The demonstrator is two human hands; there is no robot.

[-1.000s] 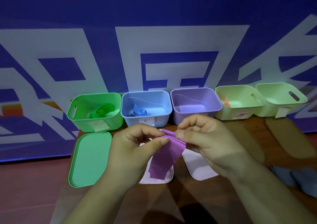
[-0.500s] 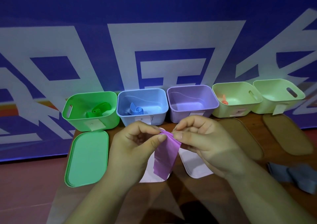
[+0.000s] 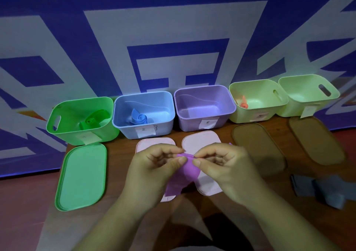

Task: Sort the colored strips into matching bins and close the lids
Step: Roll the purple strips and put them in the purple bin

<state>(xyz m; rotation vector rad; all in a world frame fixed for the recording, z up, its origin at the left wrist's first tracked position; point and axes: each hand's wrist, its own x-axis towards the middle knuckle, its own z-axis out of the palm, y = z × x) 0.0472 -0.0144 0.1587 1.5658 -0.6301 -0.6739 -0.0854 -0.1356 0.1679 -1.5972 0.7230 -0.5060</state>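
i'm pinching the top edge of the purple strip [image 3: 181, 175] between both thumbs and forefingers, left hand [image 3: 154, 166] and right hand [image 3: 223, 166] nearly touching, just in front of the purple bin [image 3: 204, 123] and above the two pink lids [image 3: 200, 141]. the strip is hanging limp and looking light, thin and floppy, so i'm judging it best gripped at that top edge. my hands are hiding its upper part, so i can't tell how far it is rolled. the orange strip [image 3: 243, 104] is showing only partly, and the bin labels are unreadable.
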